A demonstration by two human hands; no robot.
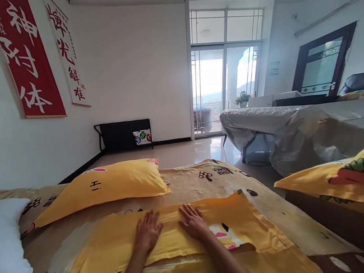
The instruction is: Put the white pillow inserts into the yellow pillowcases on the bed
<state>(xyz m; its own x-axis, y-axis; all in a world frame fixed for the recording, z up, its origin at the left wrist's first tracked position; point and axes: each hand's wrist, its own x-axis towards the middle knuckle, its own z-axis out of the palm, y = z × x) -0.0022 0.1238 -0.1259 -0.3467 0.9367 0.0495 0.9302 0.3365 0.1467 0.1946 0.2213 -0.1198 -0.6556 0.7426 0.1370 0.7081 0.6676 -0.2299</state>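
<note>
A yellow pillowcase (170,241) lies spread flat on the blanket in front of me, with a white and pink print on its right part. Across its lower half runs a slit-like opening with a pale zipper (167,263) along it. My left hand (148,231) rests palm down on the fabric near the far edge, fingers stretched. Beside it, my right hand (193,220) presses flat on the same cloth, fingers apart. Neither hand grips anything. To the left sits a white pillow (0,248) without a cover, partly out of view.
A plump yellow pillow (107,186) lies beyond the pillowcase on the patterned blanket (192,180). Another yellow pillow (355,179) with a carrot print is at the right. A plastic-covered table (289,125) stands behind it, and a black folding frame (117,137) leans by the wall.
</note>
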